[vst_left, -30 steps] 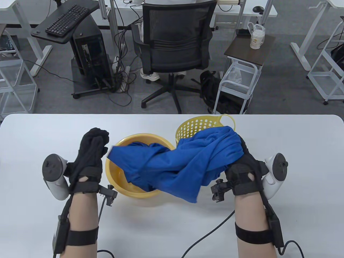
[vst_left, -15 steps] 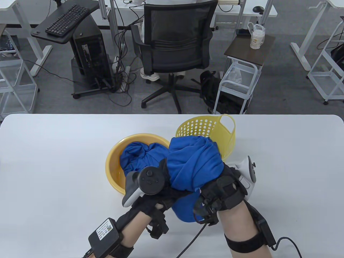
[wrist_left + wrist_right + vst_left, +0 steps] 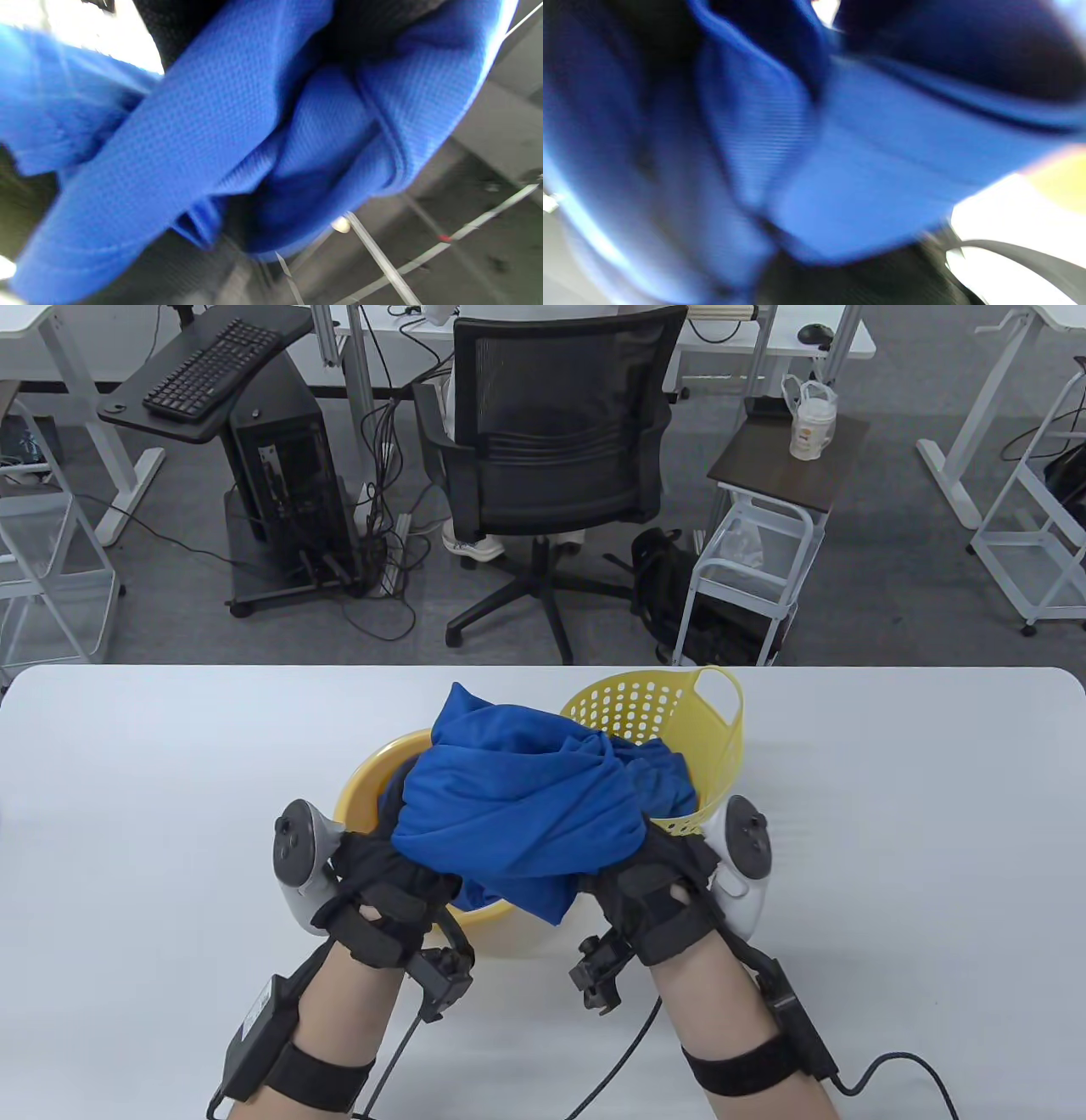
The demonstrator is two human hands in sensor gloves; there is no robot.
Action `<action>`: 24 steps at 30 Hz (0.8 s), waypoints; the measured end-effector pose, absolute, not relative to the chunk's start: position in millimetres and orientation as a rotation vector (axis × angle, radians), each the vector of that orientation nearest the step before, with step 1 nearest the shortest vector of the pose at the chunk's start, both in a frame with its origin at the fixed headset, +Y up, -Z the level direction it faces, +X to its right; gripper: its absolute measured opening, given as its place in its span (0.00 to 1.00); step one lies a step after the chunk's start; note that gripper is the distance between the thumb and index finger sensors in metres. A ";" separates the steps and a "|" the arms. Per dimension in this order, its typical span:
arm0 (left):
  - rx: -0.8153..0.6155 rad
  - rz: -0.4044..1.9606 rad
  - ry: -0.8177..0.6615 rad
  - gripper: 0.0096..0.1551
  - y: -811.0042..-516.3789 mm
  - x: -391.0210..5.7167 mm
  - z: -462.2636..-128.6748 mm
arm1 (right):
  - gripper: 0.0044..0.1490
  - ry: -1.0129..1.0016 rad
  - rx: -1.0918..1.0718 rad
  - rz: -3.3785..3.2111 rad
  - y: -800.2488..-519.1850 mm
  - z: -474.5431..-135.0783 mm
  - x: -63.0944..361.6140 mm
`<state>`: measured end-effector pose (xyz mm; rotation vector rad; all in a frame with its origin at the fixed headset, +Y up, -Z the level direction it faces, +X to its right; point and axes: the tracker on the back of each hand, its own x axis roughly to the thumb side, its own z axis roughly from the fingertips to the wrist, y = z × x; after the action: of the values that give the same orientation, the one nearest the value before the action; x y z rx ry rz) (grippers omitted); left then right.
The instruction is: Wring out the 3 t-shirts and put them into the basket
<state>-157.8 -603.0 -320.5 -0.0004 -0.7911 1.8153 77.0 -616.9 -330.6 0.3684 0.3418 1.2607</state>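
A bunched blue t-shirt (image 3: 517,806) is held between both gloved hands above the yellow basin (image 3: 361,785). My left hand (image 3: 399,861) grips its left end and my right hand (image 3: 649,865) grips its right end; the fingertips are buried in the cloth. The yellow perforated basket (image 3: 670,704) stands just behind and to the right, with blue cloth (image 3: 666,776) lying over its near rim. More cloth sits shadowed inside the basin. Blue fabric (image 3: 237,140) fills the left wrist view. The right wrist view shows only blurred blue fabric (image 3: 840,161).
The white table (image 3: 891,831) spreads to both sides of the basin and basket. Glove cables (image 3: 628,1052) trail over the near edge. Beyond the far edge are an office chair (image 3: 551,449) and a small cart (image 3: 764,551).
A second ago the shirt was stretched between hands held wide apart. The hands then came together and crossed. They now sit side by side with the shirt bunched up over the basin.
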 end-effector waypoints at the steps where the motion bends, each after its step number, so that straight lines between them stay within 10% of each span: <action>1: -0.006 1.845 -0.806 0.31 -603.2 -154.4 -319.0 | 0.71 0.423 0.403 1.182 -625.3 -333.4 67.3; 4: 0.031 1.782 -0.792 0.32 -603.9 -157.2 -321.6 | 0.64 0.505 0.497 0.932 -631.2 -339.4 58.8; 7: 0.086 1.703 -0.752 0.30 -601.9 -164.2 -322.3 | 0.36 0.269 0.387 0.974 -622.6 -341.8 74.8; 11: 0.157 1.443 -0.638 0.31 -601.9 -172.3 -326.8 | 0.29 0.156 0.325 0.990 -607.4 -339.9 102.8; 16: -0.165 1.280 -0.751 0.54 -611.2 -171.1 -338.2 | 0.28 -0.035 0.333 1.028 -593.9 -340.4 131.4; 24: -0.583 1.757 -0.980 0.66 -627.8 -160.1 -343.0 | 0.29 -0.530 0.805 1.313 -560.4 -322.5 134.9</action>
<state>-160.1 -627.8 -343.0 -0.5827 -0.9801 1.7568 134.9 -560.4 -322.5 0.8053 -0.5296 1.3128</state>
